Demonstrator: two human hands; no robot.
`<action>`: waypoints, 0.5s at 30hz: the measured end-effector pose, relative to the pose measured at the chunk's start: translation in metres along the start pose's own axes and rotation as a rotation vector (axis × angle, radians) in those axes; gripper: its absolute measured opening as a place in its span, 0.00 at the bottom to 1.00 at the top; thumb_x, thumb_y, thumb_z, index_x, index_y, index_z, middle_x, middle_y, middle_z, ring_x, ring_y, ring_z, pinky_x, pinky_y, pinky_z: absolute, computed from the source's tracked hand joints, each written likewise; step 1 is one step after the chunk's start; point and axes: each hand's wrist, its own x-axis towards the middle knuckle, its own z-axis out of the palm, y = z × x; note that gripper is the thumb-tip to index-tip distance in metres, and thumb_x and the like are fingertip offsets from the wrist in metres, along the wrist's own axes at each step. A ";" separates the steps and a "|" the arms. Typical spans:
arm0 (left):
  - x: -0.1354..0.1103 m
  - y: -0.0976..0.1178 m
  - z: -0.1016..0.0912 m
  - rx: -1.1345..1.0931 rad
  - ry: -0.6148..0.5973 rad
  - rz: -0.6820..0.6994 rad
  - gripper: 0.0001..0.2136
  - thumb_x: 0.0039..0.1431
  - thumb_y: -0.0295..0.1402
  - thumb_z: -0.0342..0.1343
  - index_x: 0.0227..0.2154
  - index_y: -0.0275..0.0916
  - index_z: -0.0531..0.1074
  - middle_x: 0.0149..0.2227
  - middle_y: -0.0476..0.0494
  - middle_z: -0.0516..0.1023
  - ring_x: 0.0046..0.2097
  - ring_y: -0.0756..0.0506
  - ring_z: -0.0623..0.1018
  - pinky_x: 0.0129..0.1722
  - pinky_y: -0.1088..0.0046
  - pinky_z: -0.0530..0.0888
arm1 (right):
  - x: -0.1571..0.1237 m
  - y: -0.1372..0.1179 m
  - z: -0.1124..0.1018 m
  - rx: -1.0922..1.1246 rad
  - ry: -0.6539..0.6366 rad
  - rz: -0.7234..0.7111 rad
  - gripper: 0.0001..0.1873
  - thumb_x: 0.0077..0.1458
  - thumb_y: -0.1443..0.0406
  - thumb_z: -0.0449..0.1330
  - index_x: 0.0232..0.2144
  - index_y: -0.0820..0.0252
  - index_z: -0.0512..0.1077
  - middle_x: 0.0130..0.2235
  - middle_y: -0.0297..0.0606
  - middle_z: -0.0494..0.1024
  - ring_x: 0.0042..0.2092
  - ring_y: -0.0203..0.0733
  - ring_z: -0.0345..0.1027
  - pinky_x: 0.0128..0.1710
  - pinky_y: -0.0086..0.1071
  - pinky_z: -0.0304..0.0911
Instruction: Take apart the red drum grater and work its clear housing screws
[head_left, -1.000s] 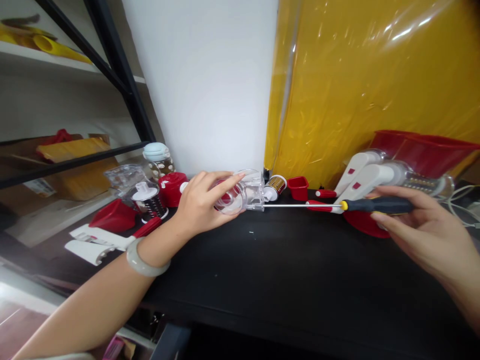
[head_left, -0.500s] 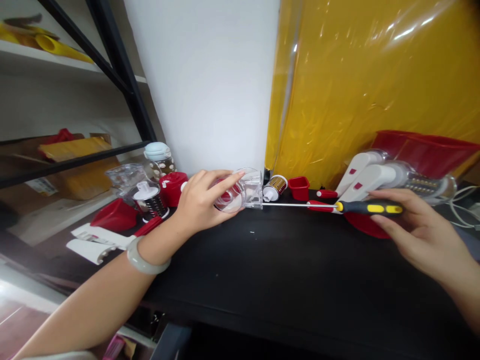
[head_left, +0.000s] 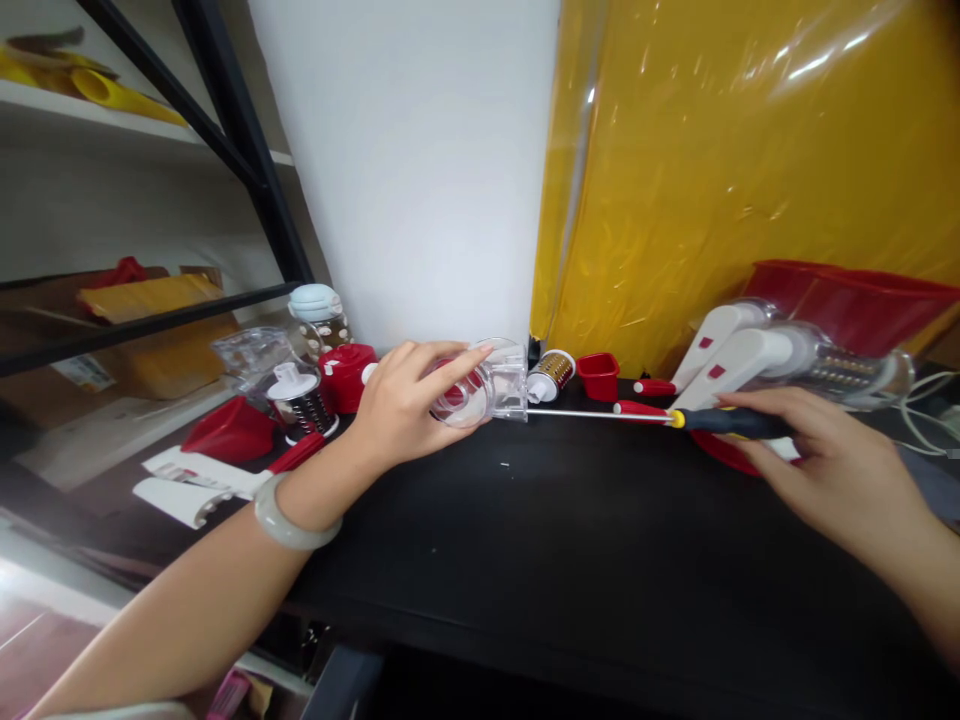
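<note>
Fingers (head_left: 442,362) of the left hand (head_left: 401,405) wrap around a clear plastic housing (head_left: 487,388), clamped on its round open end, and hold it against the black tabletop (head_left: 525,540) near the white wall. Opposite, the right hand (head_left: 832,470) has its fingers closed on the black handle of a screwdriver (head_left: 660,418), which lies level, its thin metal shaft reaching left so the tip meets the side of the housing. A pale bangle (head_left: 289,520) sits on the left wrist. Just behind the housing stand a small grater drum (head_left: 551,372) and a red cup (head_left: 598,375). White-handled parts (head_left: 731,352) lie near the right hand, before a red tub (head_left: 847,300).
</note>
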 end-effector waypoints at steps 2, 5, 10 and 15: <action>0.000 0.001 0.000 -0.008 -0.008 0.000 0.34 0.57 0.45 0.67 0.65 0.47 0.66 0.51 0.38 0.80 0.43 0.40 0.78 0.44 0.62 0.74 | 0.000 0.001 0.001 -0.065 0.024 -0.133 0.11 0.62 0.59 0.59 0.46 0.50 0.75 0.39 0.39 0.77 0.38 0.47 0.75 0.31 0.37 0.68; 0.000 0.001 0.000 -0.019 -0.017 0.014 0.34 0.56 0.45 0.68 0.65 0.46 0.66 0.52 0.37 0.80 0.44 0.40 0.78 0.45 0.62 0.74 | -0.002 0.002 0.002 -0.163 0.047 -0.240 0.09 0.61 0.63 0.59 0.45 0.52 0.74 0.38 0.39 0.72 0.38 0.47 0.73 0.35 0.38 0.70; 0.000 -0.001 0.000 -0.014 -0.003 0.024 0.34 0.56 0.45 0.68 0.64 0.45 0.67 0.52 0.37 0.80 0.44 0.40 0.78 0.43 0.62 0.74 | -0.007 0.007 0.001 -0.325 -0.053 -0.339 0.13 0.64 0.63 0.56 0.50 0.57 0.70 0.42 0.44 0.76 0.41 0.52 0.74 0.37 0.42 0.70; 0.001 -0.001 0.000 0.002 -0.015 0.024 0.32 0.57 0.45 0.68 0.63 0.43 0.69 0.51 0.36 0.80 0.43 0.40 0.78 0.43 0.63 0.74 | -0.005 0.004 0.002 -0.366 -0.101 -0.314 0.20 0.67 0.54 0.54 0.52 0.62 0.70 0.41 0.46 0.75 0.42 0.54 0.73 0.41 0.45 0.71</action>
